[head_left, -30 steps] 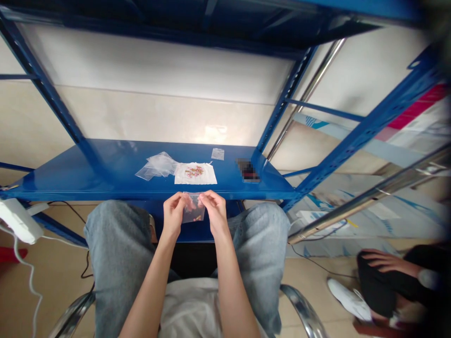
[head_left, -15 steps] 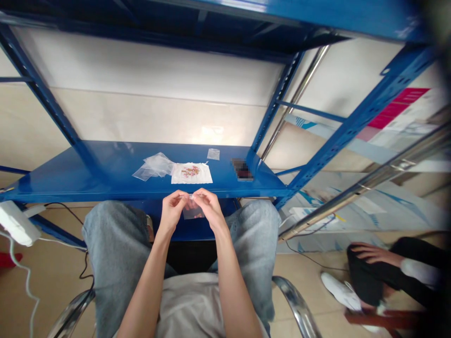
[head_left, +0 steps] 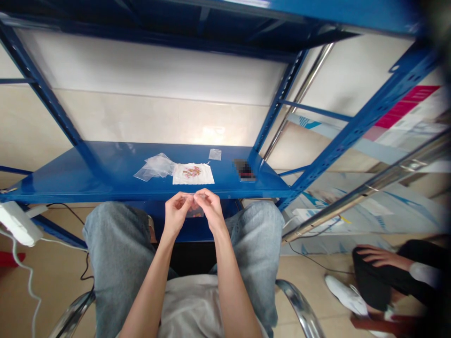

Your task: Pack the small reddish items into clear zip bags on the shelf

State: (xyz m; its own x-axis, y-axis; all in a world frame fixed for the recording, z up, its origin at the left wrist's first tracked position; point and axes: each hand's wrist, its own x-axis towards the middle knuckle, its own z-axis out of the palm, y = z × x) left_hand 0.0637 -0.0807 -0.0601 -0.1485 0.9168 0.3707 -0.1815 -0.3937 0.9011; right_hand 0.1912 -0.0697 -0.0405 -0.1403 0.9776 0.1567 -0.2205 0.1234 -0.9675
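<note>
My left hand (head_left: 175, 213) and my right hand (head_left: 209, 210) meet above my knees, fingertips pinching the top of a small clear plastic bag (head_left: 195, 212). Most of the bag is hidden behind my fingers, and only a dark-tinted lower corner shows. On the blue steel shelf (head_left: 105, 180) in front lie a crumpled heap of clear plastic bags (head_left: 155, 166), a white sheet with coloured beads (head_left: 193, 172) and a small flat clear bag (head_left: 214, 154). Both hands are just below the shelf's front edge, touching nothing on it.
A pixelated dark object (head_left: 244, 170) lies on the shelf at right, beside a blue upright (head_left: 278, 108). A white power strip (head_left: 17, 224) hangs at left. At lower right, a seated person's hand (head_left: 382, 257) rests on a black-clad knee. Chrome chair arms flank my legs.
My hands have drawn closer together over the bag, and much less of it shows now. The head view has shifted slightly, and the seated person's leg has moved a little.
</note>
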